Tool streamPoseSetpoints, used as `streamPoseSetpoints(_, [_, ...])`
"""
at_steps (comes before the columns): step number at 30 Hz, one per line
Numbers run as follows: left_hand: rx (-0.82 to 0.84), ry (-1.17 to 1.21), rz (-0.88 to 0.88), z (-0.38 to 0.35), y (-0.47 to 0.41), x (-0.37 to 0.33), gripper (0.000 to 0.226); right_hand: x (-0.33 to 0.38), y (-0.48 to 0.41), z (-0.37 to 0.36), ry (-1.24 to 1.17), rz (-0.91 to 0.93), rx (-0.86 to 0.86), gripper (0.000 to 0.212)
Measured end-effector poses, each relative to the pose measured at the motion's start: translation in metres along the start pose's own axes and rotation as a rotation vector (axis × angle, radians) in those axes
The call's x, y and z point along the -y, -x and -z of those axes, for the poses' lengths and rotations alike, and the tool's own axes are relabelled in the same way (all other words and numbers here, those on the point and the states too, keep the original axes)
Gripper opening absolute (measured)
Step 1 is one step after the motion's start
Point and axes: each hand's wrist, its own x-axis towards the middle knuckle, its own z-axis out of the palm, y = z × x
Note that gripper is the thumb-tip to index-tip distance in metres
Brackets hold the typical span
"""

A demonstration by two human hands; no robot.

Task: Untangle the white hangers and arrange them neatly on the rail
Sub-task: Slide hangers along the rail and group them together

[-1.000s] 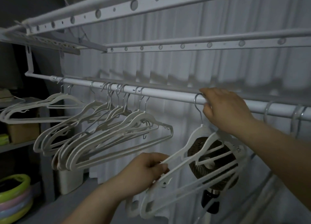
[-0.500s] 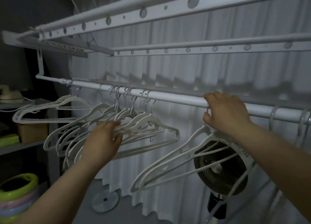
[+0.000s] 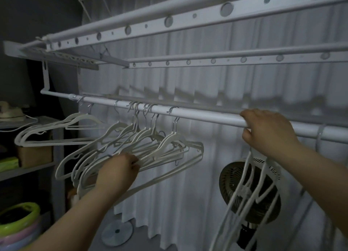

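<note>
Head view: the left hand (image 3: pixel 117 172), at 7 o'clock, had its fingers curled round the lower bars of the tangled white hangers (image 3: pixel 163 147), which hung from the rail (image 3: pixel 197 115) at the hand's 1 o'clock. The right hand (image 3: pixel 267 130), at 3 o'clock, gripped the rail, thumb beneath. A second bunch of hangers (image 3: pixel 244 191) dangled at its 6 o'clock.

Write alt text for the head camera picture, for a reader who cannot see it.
A person's left hand grips a tangled bunch of white hangers hanging on a white rail. The right hand curls over the rail further right, more hangers dangling below it before a fan and curtain.
</note>
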Motion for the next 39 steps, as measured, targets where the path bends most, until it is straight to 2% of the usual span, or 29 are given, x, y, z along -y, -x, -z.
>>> streamPoseSetpoints(3, [0.004,0.02,0.005,0.003,-0.003,0.003,0.041,-0.004,0.001,0.0,0.02,0.001,0.002,0.036])
streamPoseSetpoints(7, [-0.044,0.034,-0.059,0.012,-0.008,0.005,0.029,-0.007,0.005,0.004,0.046,0.003,0.008,0.037])
streamPoseSetpoints(14, [0.027,0.1,-0.092,0.028,-0.012,-0.025,0.021,-0.017,0.01,0.009,0.064,0.033,0.012,0.039])
streamPoseSetpoints(24, [0.099,0.181,-0.135,-0.006,-0.013,-0.073,0.023,-0.031,0.019,0.014,0.059,0.062,0.05,0.046])
streamPoseSetpoints(26, [0.13,0.194,-0.129,-0.013,-0.009,-0.072,0.029,-0.032,0.018,0.01,0.062,0.108,0.005,0.05])
streamPoseSetpoints(27, [0.141,0.192,-0.126,-0.015,-0.006,-0.068,0.033,-0.035,0.017,0.004,0.067,0.147,-0.089,0.05])
streamPoseSetpoints(29, [0.133,0.183,-0.114,-0.017,0.002,-0.058,0.03,-0.031,0.014,-0.001,0.048,0.212,-0.247,0.039])
streamPoseSetpoints(33, [0.124,0.165,-0.043,0.001,0.025,-0.029,0.02,0.001,0.017,0.003,-0.072,0.351,-0.306,0.017])
streamPoseSetpoints(34, [0.127,0.163,-0.026,0.008,0.03,-0.02,0.021,0.011,0.018,0.007,-0.071,0.383,-0.285,0.019])
streamPoseSetpoints(37, [0.101,0.173,-0.008,0.032,0.042,0.007,0.021,0.047,0.021,0.019,-0.006,0.412,0.014,0.024])
streamPoseSetpoints(39, [0.095,0.196,-0.005,0.05,0.053,0.026,0.02,0.066,0.021,0.019,-0.063,0.34,0.255,0.044])
